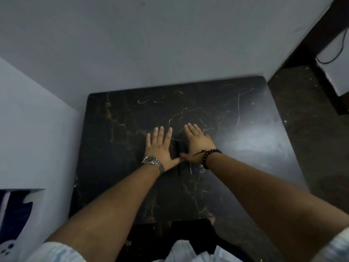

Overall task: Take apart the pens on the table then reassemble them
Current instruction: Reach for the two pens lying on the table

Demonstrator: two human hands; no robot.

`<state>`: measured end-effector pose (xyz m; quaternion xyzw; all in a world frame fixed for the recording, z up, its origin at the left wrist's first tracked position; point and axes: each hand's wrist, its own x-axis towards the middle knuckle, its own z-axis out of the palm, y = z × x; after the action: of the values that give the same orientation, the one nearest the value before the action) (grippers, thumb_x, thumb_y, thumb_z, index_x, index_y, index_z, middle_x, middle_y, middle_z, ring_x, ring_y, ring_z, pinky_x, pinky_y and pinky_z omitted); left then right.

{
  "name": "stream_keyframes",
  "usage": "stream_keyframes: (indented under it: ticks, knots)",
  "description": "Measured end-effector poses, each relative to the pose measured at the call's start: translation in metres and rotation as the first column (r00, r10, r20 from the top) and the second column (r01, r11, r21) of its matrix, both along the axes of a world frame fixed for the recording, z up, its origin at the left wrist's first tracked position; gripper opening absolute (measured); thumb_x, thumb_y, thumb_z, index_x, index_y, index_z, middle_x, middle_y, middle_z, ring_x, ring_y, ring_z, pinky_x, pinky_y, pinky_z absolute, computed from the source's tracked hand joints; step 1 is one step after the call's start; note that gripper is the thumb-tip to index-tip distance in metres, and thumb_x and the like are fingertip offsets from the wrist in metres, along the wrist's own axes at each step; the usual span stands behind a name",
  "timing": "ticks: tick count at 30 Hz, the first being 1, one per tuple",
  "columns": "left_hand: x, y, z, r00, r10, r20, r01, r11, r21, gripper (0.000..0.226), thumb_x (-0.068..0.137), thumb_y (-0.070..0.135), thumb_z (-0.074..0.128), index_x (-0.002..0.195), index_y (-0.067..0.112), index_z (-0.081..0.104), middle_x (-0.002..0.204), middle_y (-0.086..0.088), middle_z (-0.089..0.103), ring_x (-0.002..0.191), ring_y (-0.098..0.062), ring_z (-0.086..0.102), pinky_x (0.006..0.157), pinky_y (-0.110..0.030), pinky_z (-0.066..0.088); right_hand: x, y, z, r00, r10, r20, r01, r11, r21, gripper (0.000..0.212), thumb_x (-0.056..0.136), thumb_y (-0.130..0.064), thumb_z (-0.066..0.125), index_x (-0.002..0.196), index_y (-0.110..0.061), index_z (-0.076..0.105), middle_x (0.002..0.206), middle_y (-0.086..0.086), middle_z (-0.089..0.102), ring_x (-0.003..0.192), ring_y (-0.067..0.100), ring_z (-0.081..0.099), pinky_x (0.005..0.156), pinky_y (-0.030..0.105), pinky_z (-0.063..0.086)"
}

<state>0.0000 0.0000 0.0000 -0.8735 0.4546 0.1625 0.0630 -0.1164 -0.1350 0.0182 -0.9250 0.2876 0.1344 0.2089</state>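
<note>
Both my hands lie flat, palms down, on a dark marble table [236, 129], thumbs touching. My left hand [160, 146] has its fingers spread and a metal watch on the wrist. My right hand [197, 143] wears a bead bracelet. Between the two hands lie dark pens [178, 148], side by side and pointing away from me; their near ends [179, 169] stick out below my thumbs. A thin light-coloured pen or refill [190, 167] lies just right of them. Neither hand holds anything. The image is dim and blurred, so pen details are unclear.
The table stands in a corner of pale walls, behind it and to its left. Dark floor lies to the right, with a dark cabinet and a white box with a cable [338, 59] at the far right. A dark chair or stool [190, 229] is at the table's near edge.
</note>
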Motion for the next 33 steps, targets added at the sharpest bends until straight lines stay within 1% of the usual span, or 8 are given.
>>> stream_keyframes:
  ticks: [4, 6, 9, 13, 21, 24, 28, 33]
  knots:
    - [-0.006, 0.016, -0.019, 0.997, 0.042, -0.062, -0.04, 0.999, 0.024, 0.122, 0.065, 0.086, 0.043, 0.155, 0.026, -0.013, 0.168, -0.009, 0.001, 0.154, -0.03, -0.003, 0.124, -0.053, 0.003, -0.007, 0.022, -0.02, 0.995, -0.098, -0.035, 0.1, 0.992, 0.072, 0.104, 0.072, -0.057, 0.069, 0.156, -0.016, 0.022, 0.162, 0.003, 0.028, 0.148, 0.024, 0.026, 0.117, 0.047, 0.033]
    - [-0.006, 0.023, -0.025, 0.99, 0.094, -0.106, -0.094, 0.996, 0.006, 0.116, 0.068, 0.083, 0.046, 0.157, 0.024, -0.001, 0.165, -0.007, 0.017, 0.152, -0.029, 0.013, 0.123, -0.05, 0.017, -0.008, 0.031, -0.028, 0.988, -0.154, -0.005, 0.154, 0.987, 0.046, 0.071, 0.076, -0.052, 0.067, 0.134, -0.016, 0.05, 0.135, 0.006, 0.057, 0.126, 0.027, 0.047, 0.101, 0.043, 0.047]
    - [-0.002, 0.039, -0.03, 0.976, 0.148, -0.161, -0.156, 0.987, -0.039, 0.082, 0.079, 0.068, 0.054, 0.146, 0.023, 0.037, 0.139, -0.003, 0.051, 0.128, -0.024, 0.048, 0.104, -0.045, 0.045, -0.005, 0.042, -0.034, 0.971, -0.234, -0.04, 0.237, 0.969, 0.066, 0.035, 0.084, -0.045, 0.061, 0.105, -0.017, 0.064, 0.102, 0.008, 0.066, 0.101, 0.027, 0.058, 0.081, 0.039, 0.054]
    - [0.002, 0.061, -0.029, 0.952, 0.194, -0.238, -0.224, 0.969, -0.104, 0.04, 0.086, 0.052, 0.059, 0.115, 0.025, 0.065, 0.102, 0.005, 0.063, 0.098, -0.016, 0.061, 0.081, -0.036, 0.054, 0.009, 0.054, -0.038, 0.946, -0.292, -0.139, 0.307, 0.946, 0.103, 0.033, 0.088, -0.048, 0.057, 0.099, -0.02, 0.07, 0.088, 0.004, 0.067, 0.081, 0.022, 0.064, 0.069, 0.038, 0.059]
    - [0.009, 0.054, -0.031, 0.88, 0.311, -0.358, -0.381, 0.913, -0.144, 0.023, 0.087, 0.041, 0.065, 0.101, 0.024, 0.069, 0.091, 0.006, 0.065, 0.084, -0.014, 0.063, 0.074, -0.03, 0.054, 0.032, 0.056, -0.035, 0.91, -0.37, -0.188, 0.391, 0.916, 0.093, 0.031, 0.088, -0.04, 0.062, 0.098, -0.013, 0.072, 0.085, 0.007, 0.065, 0.074, 0.024, 0.062, 0.067, 0.036, 0.058]
    - [0.009, 0.043, -0.034, 0.679, 0.437, -0.59, -0.601, 0.793, -0.103, 0.025, 0.088, 0.035, 0.067, 0.109, 0.02, 0.069, 0.091, 0.005, 0.069, 0.086, -0.014, 0.066, 0.078, -0.027, 0.052, 0.029, 0.056, -0.033, 0.899, -0.409, -0.157, 0.43, 0.892, 0.136, 0.032, 0.085, -0.042, 0.064, 0.096, -0.012, 0.072, 0.087, 0.008, 0.068, 0.074, 0.023, 0.064, 0.067, 0.036, 0.059]
    - [0.013, 0.026, -0.028, 0.387, 0.415, -0.824, -0.752, 0.658, -0.022, 0.041, 0.096, 0.031, 0.057, 0.135, 0.019, 0.057, 0.125, -0.004, 0.069, 0.105, -0.019, 0.066, 0.098, -0.045, 0.053, 0.015, 0.06, -0.027, 0.894, -0.443, -0.063, 0.437, 0.835, 0.333, 0.017, 0.084, -0.041, 0.068, 0.084, -0.024, 0.07, 0.077, -0.003, 0.067, 0.07, 0.013, 0.066, 0.068, 0.036, 0.061]
    - [0.014, 0.008, -0.004, 0.223, 0.157, -0.962, -0.736, 0.674, -0.061, 0.031, 0.099, 0.012, 0.052, 0.129, 0.017, 0.061, 0.112, -0.001, 0.072, 0.095, -0.01, 0.064, 0.078, -0.03, 0.05, -0.009, 0.067, -0.023, 0.849, -0.524, 0.074, 0.408, 0.737, 0.54, 0.012, 0.078, -0.032, 0.074, 0.073, -0.022, 0.068, 0.069, -0.004, 0.07, 0.066, 0.01, 0.068, 0.067, 0.036, 0.061]
